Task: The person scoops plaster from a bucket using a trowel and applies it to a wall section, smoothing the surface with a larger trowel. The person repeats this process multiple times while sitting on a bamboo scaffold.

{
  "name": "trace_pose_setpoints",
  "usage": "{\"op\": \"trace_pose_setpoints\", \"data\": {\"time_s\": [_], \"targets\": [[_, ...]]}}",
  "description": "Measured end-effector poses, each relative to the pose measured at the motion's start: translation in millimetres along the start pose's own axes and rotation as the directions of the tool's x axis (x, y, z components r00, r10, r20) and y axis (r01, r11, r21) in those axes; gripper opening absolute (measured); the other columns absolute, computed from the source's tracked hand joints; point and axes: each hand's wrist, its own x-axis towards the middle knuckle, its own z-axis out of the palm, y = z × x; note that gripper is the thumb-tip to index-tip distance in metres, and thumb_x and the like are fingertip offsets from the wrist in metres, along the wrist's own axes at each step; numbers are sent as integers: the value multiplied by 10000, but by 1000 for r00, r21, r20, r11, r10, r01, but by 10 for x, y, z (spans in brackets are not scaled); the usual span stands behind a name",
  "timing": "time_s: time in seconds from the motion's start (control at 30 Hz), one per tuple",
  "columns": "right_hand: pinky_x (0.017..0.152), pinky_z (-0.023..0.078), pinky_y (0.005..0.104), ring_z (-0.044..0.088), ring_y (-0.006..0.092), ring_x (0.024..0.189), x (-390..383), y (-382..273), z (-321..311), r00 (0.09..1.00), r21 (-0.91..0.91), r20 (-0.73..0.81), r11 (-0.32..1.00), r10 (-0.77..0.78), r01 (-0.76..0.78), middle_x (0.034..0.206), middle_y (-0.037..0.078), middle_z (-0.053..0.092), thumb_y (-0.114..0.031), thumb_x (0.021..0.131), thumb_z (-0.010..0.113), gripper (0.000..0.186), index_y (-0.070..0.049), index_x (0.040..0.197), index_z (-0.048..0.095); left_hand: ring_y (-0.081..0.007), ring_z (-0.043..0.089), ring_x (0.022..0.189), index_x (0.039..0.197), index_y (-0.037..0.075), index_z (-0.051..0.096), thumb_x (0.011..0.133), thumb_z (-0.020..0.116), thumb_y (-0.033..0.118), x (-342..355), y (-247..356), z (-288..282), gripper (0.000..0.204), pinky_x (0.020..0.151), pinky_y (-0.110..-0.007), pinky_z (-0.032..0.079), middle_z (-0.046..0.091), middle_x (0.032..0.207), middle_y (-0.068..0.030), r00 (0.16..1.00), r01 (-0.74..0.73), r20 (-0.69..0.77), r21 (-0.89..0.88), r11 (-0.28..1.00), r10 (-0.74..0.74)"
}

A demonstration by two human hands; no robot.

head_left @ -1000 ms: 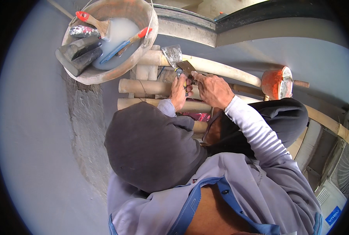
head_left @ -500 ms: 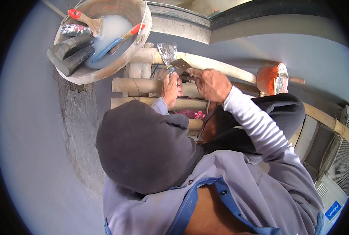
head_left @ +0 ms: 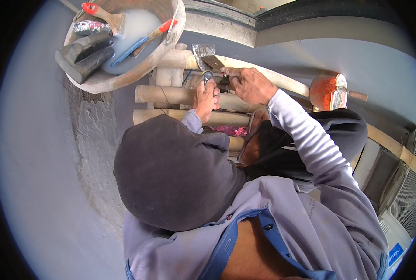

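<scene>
Here, a grey wall (head_left: pixel 35 186) fills the left; bamboo poles (head_left: pixel 170 95) run across beyond the hands. Far left, a bucket (head_left: pixel 96 81) holds brushes and tools. The right hand (head_left: pixel 250 84) is closed on a putty knife (head_left: pixel 208 57), blade raised. Just left, the left hand (head_left: pixel 207 99) pinches a small metal tool (head_left: pixel 207 76).

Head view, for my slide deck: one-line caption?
Left hand and right hand work metal scrapers over bamboo poles beside a tool bucket.
</scene>
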Motion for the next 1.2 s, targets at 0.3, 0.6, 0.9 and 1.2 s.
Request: {"op": "trace_pose_setpoints", "data": {"time_s": [0.3,0.6,0.9,1.2], "targets": [[784,529,425,649,401,804,-143,-144,-98,994,103,57,990,90,-95,922,254,648,-131,854,448,382,-35,1187,609,-60,380,507,909,146,432,959,462,260,-44,67,52,128,373,-206,286,430,723,33,1000,6,-20,5,1000,-6],[704,530,463,662,375,734,-248,-164,77,998,-74,-46,996,48,-51,807,258,649,-156,837,493,393,-98,1208,606,-77,408,505,966,135,443,973,455,259,-1,15,42,125,384,-226,335,439,724,23,998,-10,-57,58,998,14],[726,521,458,660,374,777,-92,-159,-163,986,-118,49,981,161,-154,811,228,661,-251,854,548,390,-81,1200,602,-111,499,686,1056,132,435,1007,441,245,149,-245,216,123,595,-281,456,473,823,-8,989,-125,64,-158,980,136],[632,521,432,643,374,664,3,75,-153,995,-140,60,988,78,-69,836,216,659,-101,839,484,364,-25,1171,612,-110,489,728,984,184,420,1001,467,287,194,-288,198,115,666,-299,450,472,856,14,995,-10,90,-270,963,35]]}}
